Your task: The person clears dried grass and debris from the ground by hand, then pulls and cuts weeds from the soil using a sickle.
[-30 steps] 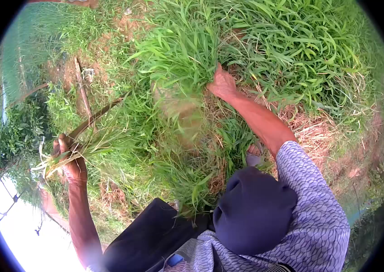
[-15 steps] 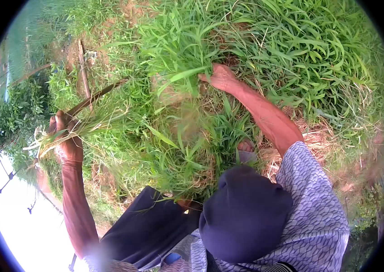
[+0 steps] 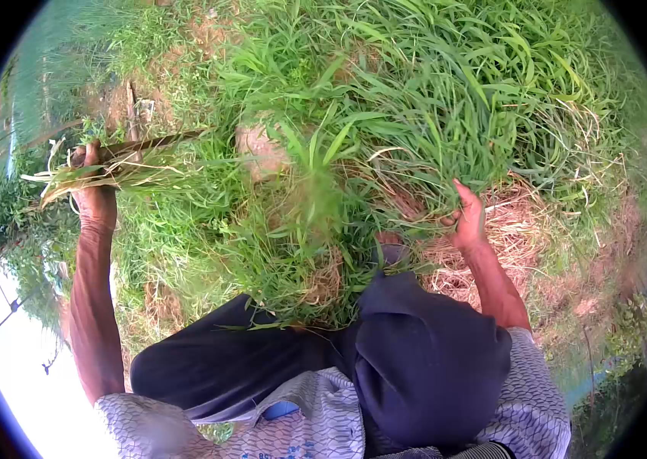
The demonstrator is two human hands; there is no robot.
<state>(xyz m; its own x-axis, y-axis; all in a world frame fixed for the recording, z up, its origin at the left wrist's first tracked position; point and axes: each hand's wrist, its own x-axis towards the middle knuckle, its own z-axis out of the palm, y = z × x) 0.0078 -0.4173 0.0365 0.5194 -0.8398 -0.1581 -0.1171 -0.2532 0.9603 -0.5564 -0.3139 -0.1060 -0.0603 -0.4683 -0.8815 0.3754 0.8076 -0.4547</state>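
My left hand [image 3: 95, 195] is closed around the handle end of a sickle [image 3: 159, 142] and a bunch of dry, pale grass stalks [image 3: 63, 183]. The dark, narrow blade points right, over the green grass. On the right side, my right hand [image 3: 470, 222] is low beside long green grass blades [image 3: 434, 157]. Its thumb is stretched up, apart from the partly curled fingers, and grass lies in front of them. A layer of dry straw [image 3: 518, 237] lies beneath and beside this hand.
A pale stone [image 3: 261, 151] sits among the grass ahead. Thick, tall grass [image 3: 507, 69] stands at the upper right. My foot [image 3: 389, 241] shows between the grass and my dark trouser leg [image 3: 224, 359]. A wooden stick [image 3: 132, 111] lies at upper left.
My right hand has moved right and down from the tuft it gripped, and its fingers have spread. My left hand with the sickle has shifted slightly up and left.
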